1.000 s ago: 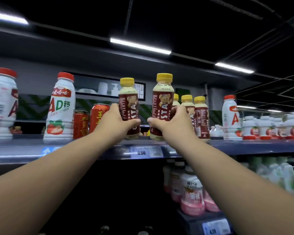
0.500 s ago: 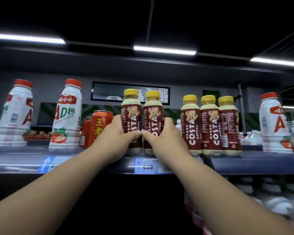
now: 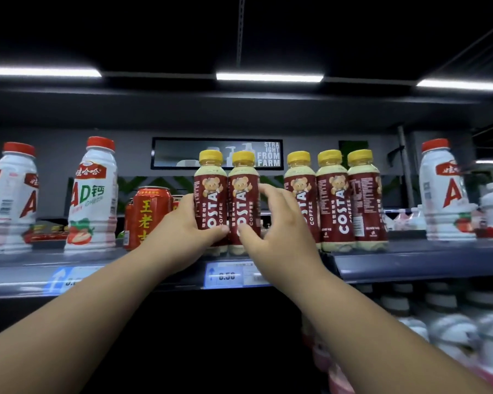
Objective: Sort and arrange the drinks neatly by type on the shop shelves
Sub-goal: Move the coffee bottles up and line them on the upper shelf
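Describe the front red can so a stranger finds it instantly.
On the upper shelf, look left of the five yellow-capped Costa bottles. The red can stands between the strawberry-labelled white bottle and the left hand. Short among tall bottles, it is the frontmost can, with big yellow characters.

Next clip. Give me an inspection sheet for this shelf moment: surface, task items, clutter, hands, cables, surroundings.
Surface: grey shelf, with a price tag on its front edge.
Job's things: left Costa bottle and right Costa bottle stand upright and touching; three more Costa bottles stand to their right, across a gap.
Clutter: red cans left of the pair; white red-capped bottles towards both ends of the shelf.
Hands: left hand grips the left Costa bottle, thumb across its label; right hand has its fingers spread loosely at the right Costa bottle, thumb on its label.
Cables: nothing seen.
Surroundings: blurred pale bottles on the shelf below; farm sign behind; strip lights overhead.
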{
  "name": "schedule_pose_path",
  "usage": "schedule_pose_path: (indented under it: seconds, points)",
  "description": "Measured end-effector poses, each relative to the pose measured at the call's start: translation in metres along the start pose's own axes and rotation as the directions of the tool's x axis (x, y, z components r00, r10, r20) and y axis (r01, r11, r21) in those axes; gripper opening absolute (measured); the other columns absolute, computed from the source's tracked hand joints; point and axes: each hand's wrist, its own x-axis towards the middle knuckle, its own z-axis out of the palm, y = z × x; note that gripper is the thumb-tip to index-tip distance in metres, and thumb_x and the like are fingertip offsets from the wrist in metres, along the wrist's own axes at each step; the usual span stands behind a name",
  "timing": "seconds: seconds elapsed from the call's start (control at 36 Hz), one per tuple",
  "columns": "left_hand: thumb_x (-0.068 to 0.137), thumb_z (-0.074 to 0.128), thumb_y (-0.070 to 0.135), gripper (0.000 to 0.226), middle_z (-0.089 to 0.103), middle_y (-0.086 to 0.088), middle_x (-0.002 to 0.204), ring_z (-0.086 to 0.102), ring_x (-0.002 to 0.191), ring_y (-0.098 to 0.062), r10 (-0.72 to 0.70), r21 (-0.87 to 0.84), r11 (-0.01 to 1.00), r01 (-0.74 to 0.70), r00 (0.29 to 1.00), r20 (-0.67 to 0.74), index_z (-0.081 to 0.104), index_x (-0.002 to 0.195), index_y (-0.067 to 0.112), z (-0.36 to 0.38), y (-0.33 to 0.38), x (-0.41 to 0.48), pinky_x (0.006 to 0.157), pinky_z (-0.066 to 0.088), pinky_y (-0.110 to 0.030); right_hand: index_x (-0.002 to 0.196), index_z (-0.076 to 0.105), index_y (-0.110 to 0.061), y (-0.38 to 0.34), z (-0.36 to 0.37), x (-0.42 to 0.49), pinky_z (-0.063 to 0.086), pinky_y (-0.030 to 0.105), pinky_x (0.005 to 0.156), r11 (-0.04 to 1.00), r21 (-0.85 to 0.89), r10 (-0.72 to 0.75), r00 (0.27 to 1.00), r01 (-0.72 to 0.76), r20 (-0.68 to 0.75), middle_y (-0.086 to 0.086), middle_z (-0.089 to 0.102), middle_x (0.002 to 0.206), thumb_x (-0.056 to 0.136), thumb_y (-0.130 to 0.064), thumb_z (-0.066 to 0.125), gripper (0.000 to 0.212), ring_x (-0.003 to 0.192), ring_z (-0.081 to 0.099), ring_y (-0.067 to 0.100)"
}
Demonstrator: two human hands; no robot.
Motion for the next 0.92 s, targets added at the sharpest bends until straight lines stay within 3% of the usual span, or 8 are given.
schedule_pose_path:
  seconds: [0.14, 0.25, 0.36, 0.47, 0.58, 0.78, 0.86, 0.92]
  points:
    - [0.08, 0.078, 0.043, 0.066, 0.052, 0.021, 0.095, 0.054, 0.088, -0.001, -0.038, -0.001, 0.999, 0.038, 0.999, 0.019, 0.037, 0.131, 0.031, 0.004, 0.005, 0.004, 0.076, 0.045, -0.029, 0.141, 0.051, -0.016, 0.034, -0.047, -0.006, 0.035, 0.034, 0.108, 0.961, -0.236, -0.181, 0.97, 0.141, -0.16, 0.003, 0.052, 0.137, 0.084, -0.033, 0.06, 0.061, 0.126, 0.044, 0.018]
    - [0.08, 0.079, 0.039, 0.061, 0.053, 0.02, 0.096, 0.053, 0.086, 0.003, -0.037, -0.014, 0.999, 0.037, 0.999, 0.019, 0.037, 0.124, 0.031, 0.01, 0.009, 0.006, 0.067, 0.041, -0.021, 0.144, 0.048, -0.019, 0.069, -0.086, -0.001, 0.032, 0.038, 0.109, 0.954, -0.3, -0.079, 0.974, 0.012, -0.213, 0.004, 0.05, 0.14, 0.085, -0.032, 0.063, 0.062, 0.128, 0.038, 0.021]
    - [0.078, 0.079, 0.044, 0.067, 0.055, 0.018, 0.102, 0.056, 0.092, -0.002, -0.044, 0.002, 0.999, 0.044, 0.999, 0.01, 0.038, 0.129, 0.029, 0.018, 0.015, 0.006, 0.076, 0.047, -0.03, 0.154, 0.032, -0.025, 0.1, -0.103, -0.002, 0.034, 0.047, 0.113, 0.914, -0.373, 0.092, 0.977, -0.161, -0.194, 0.005, 0.036, 0.152, 0.089, -0.037, 0.066, 0.074, 0.137, 0.035, 0.027]
    - [0.076, 0.079, 0.049, 0.074, 0.059, 0.009, 0.111, 0.059, 0.099, -0.013, -0.073, 0.027, 0.997, 0.073, 0.997, -0.005, 0.036, 0.132, 0.026, 0.029, 0.024, 0.006, 0.086, 0.05, -0.039, 0.158, 0.014, -0.033, 0.111, -0.103, -0.007, 0.044, 0.044, 0.103, 0.938, -0.234, 0.224, 0.962, -0.256, -0.156, 0.001, 0.03, 0.154, 0.092, -0.044, 0.061, 0.082, 0.127, 0.045, 0.022]
    - [0.076, 0.077, 0.052, 0.076, 0.058, 0.005, 0.114, 0.059, 0.102, -0.019, -0.098, 0.08, 0.992, 0.1, 0.995, -0.034, 0.035, 0.133, 0.024, 0.04, 0.033, 0.005, 0.089, 0.052, -0.043, 0.16, 0.007, -0.034, 0.113, -0.101, -0.007, 0.046, 0.04, 0.093, 0.944, -0.214, 0.228, 0.965, -0.252, -0.132, 0.002, 0.033, 0.151, 0.096, -0.041, 0.056, 0.081, 0.118, 0.048, 0.019]
    - [0.082, 0.066, 0.059, 0.071, 0.055, 0.004, 0.111, 0.055, 0.092, -0.019, -0.123, 0.215, 0.966, 0.146, 0.986, -0.116, 0.03, 0.131, 0.022, 0.052, 0.039, -0.001, 0.073, 0.044, -0.037, 0.16, 0.008, -0.037, 0.12, -0.103, -0.009, 0.044, 0.042, 0.096, 0.945, -0.219, 0.218, 0.967, -0.243, -0.132, -0.003, 0.031, 0.154, 0.098, -0.028, 0.05, 0.076, 0.13, 0.042, 0.021]
    - [0.082, 0.061, 0.065, 0.084, 0.058, -0.001, 0.124, 0.059, 0.097, -0.023, -0.089, 0.285, 0.95, 0.127, 0.986, -0.143, 0.019, 0.141, 0.022, 0.056, 0.037, -0.005, 0.075, 0.049, -0.039, 0.16, 0.007, -0.038, 0.122, -0.102, -0.01, 0.047, 0.041, 0.094, 0.943, -0.231, 0.214, 0.969, -0.238, -0.122, -0.004, 0.028, 0.157, 0.098, -0.029, 0.05, 0.077, 0.133, 0.042, 0.022]
    - [0.081, 0.058, 0.072, 0.106, 0.052, -0.004, 0.14, 0.061, 0.111, -0.026, -0.066, 0.342, 0.933, 0.117, 0.985, -0.157, -0.003, 0.153, 0.024, 0.058, 0.038, -0.008, 0.08, 0.051, -0.041, 0.16, 0.006, -0.038, 0.122, -0.102, -0.011, 0.048, 0.04, 0.093, 0.94, -0.245, 0.211, 0.969, -0.237, -0.126, -0.003, 0.027, 0.157, 0.098, -0.031, 0.05, 0.076, 0.132, 0.043, 0.023]
